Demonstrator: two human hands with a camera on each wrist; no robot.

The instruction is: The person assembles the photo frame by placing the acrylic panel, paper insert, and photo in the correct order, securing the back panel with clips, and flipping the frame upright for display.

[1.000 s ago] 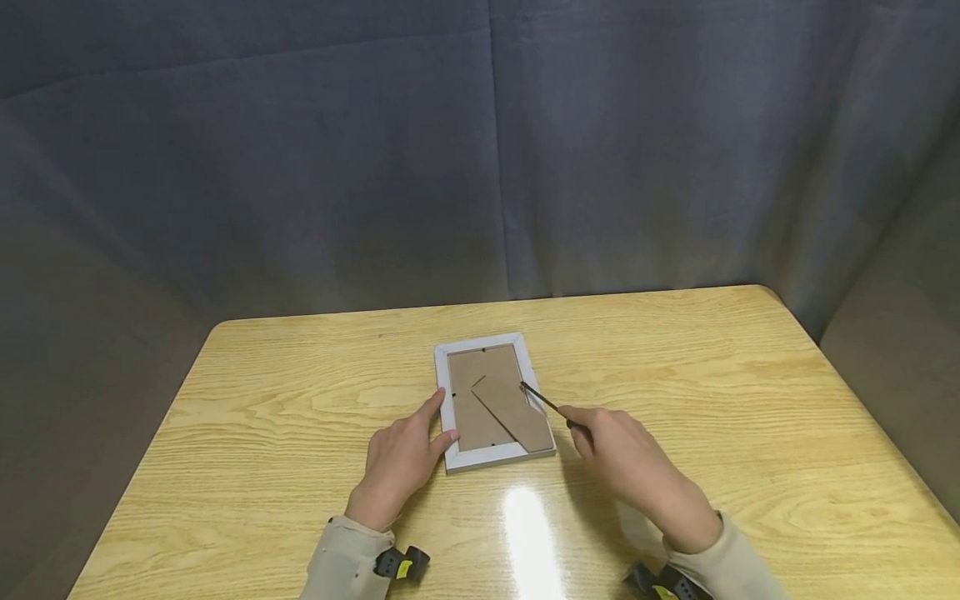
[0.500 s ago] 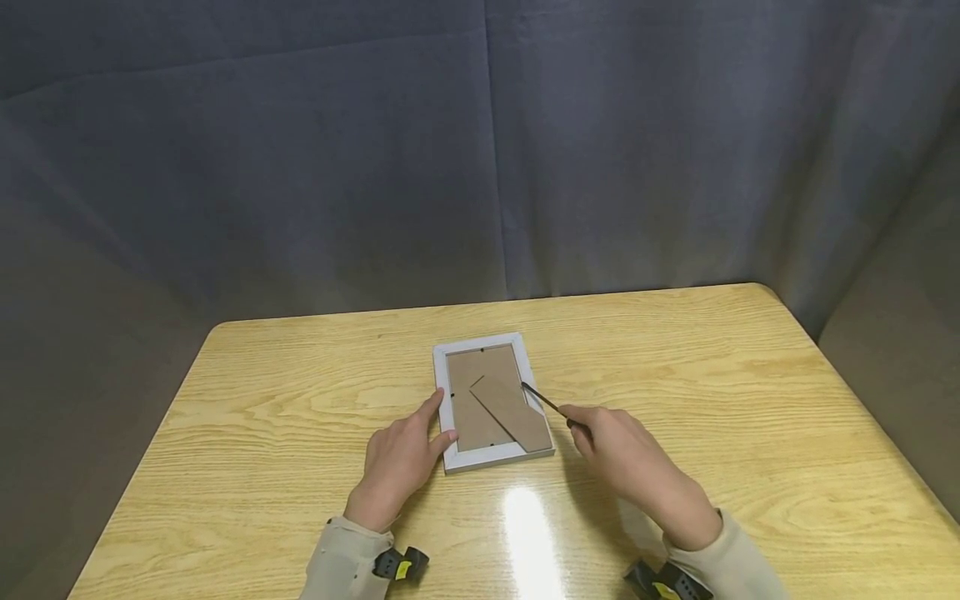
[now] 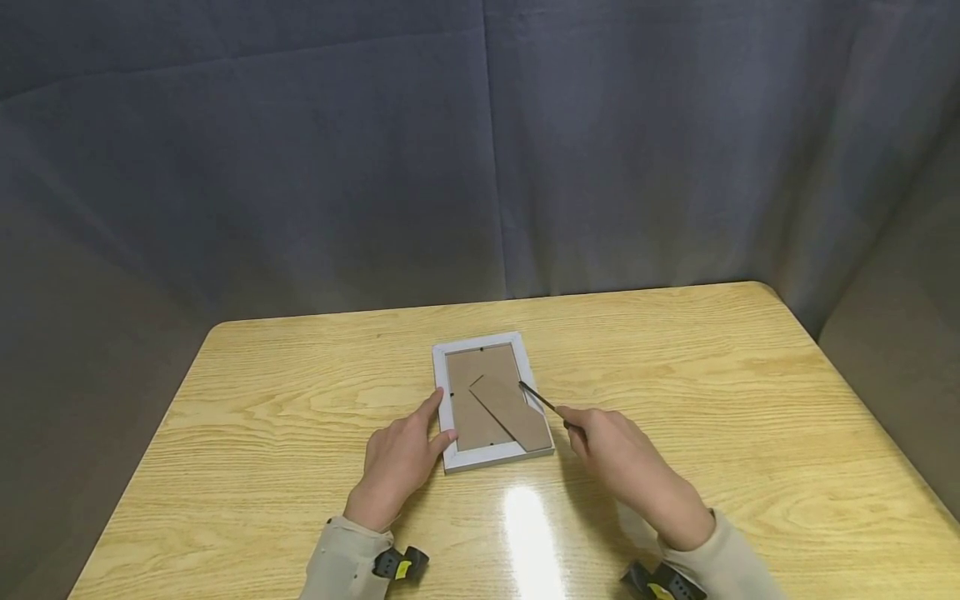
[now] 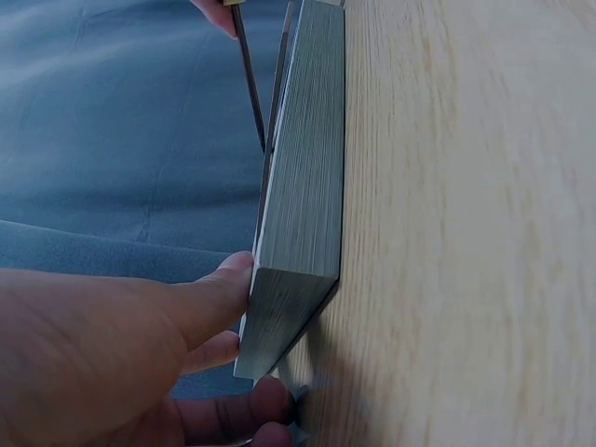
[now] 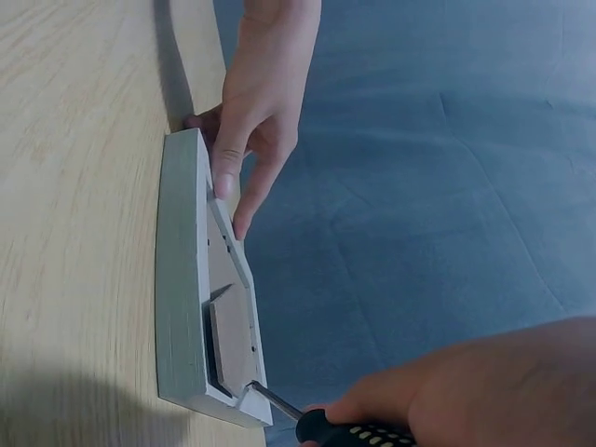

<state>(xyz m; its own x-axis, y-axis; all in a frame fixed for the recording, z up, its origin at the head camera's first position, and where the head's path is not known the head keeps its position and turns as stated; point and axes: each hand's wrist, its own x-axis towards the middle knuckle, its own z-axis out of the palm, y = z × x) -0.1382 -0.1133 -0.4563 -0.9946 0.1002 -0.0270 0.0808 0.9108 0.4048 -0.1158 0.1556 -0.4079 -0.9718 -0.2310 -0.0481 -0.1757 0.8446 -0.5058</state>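
A picture frame with a white border lies face down on the table, its brown backing board and folded stand leg facing up. My left hand holds its near left corner, thumb on the border and the other fingers along the side. On the other side, my right hand grips a screwdriver by its black, yellow-dotted handle. The screwdriver's tip is at the inner right edge of the frame, by the backing. Small dark tabs show along the other inner edges.
The wooden table reaches out around the frame, with rounded far corners. A dark grey curtain hangs behind it and along both sides. Black straps with yellow marks sit on both wrists.
The right hand and screwdriver have shifted very slightly to the left, the tip staying at the frame's right inner edge. The left hand and the frame look nearly unmoved.
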